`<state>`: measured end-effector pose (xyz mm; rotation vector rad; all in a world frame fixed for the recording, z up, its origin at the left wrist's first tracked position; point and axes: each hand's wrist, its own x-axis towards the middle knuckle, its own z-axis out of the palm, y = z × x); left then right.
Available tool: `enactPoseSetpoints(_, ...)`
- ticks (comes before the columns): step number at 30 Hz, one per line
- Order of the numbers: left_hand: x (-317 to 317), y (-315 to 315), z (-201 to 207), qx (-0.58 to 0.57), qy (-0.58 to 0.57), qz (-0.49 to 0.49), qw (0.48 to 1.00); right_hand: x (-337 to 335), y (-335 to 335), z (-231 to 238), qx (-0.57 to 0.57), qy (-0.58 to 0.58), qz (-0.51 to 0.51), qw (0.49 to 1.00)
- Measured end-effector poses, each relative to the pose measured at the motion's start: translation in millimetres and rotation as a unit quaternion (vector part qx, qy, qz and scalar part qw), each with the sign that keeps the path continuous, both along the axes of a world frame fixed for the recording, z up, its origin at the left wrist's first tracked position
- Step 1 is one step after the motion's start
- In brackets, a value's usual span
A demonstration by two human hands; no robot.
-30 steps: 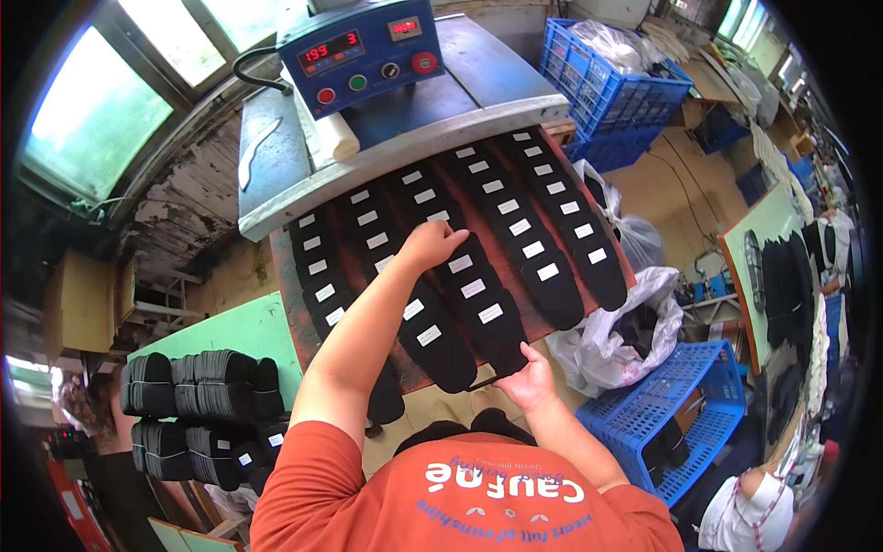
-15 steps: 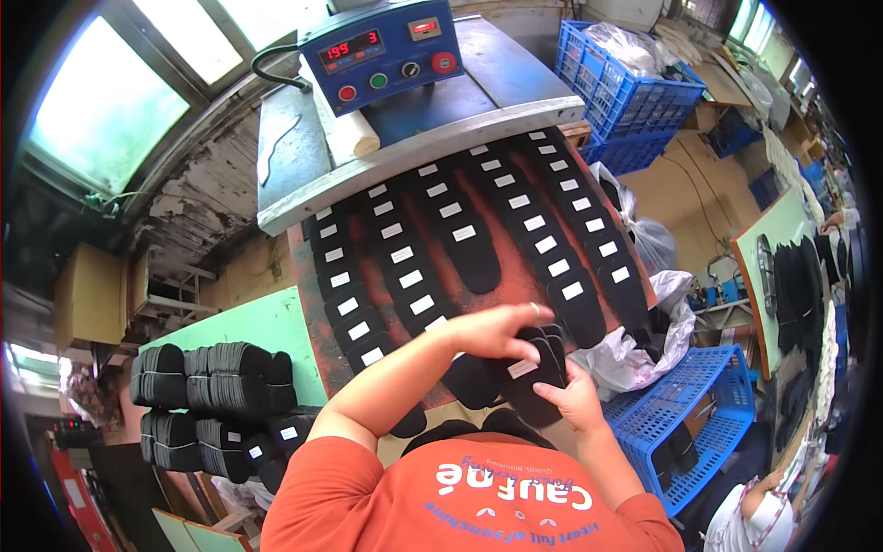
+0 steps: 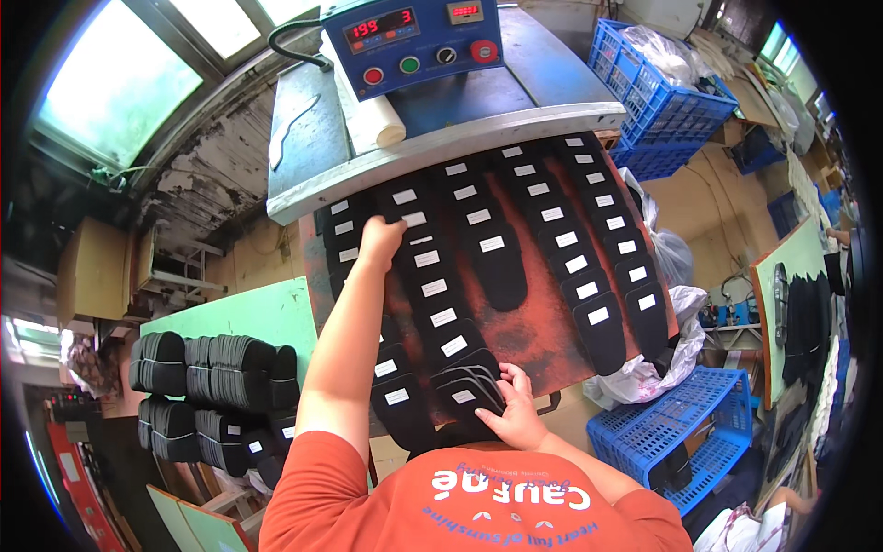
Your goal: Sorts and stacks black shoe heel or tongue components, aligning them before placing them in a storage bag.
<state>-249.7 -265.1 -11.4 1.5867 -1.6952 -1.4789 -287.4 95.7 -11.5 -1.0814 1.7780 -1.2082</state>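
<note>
Black insoles (image 3: pixel 503 276) with white labels lie in overlapping rows on a red-brown board (image 3: pixel 543 342). My left hand (image 3: pixel 379 243) reaches far up the second row from the left. Its fingers are closed at the edge of a black insole (image 3: pixel 420 230), whose label looks tilted. Close to my body, my right hand (image 3: pixel 517 414) grips a small fanned stack of black insoles (image 3: pixel 467 394), thumb on the near side. This stack is at the near end of the same row. My left forearm covers part of the leftmost row.
A press with a blue control box (image 3: pixel 418 51) stands over the board's far end. Bundled black insoles (image 3: pixel 239 379) sit on a green table (image 3: pixel 267 317) at left. Blue crates (image 3: pixel 662 101) stand at far right, another blue crate (image 3: pixel 635 437) at near right, beside a plastic bag (image 3: pixel 625 382).
My left hand has left the stack and moved far and left, onto the second row. My right hand has shifted left with the stack. The head view has turned slightly.
</note>
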Motion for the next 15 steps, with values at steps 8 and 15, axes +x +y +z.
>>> enactPoseSetpoints(8,80,81,7,0.301,0.219,-0.028,0.928,-1,-76,-1,-0.154,0.131,-0.045,0.978)
enactPoseSetpoints(15,96,5,-8,-0.128,0.019,0.023,0.991,-29,-99,8,-0.154,-0.412,-0.028,0.898)
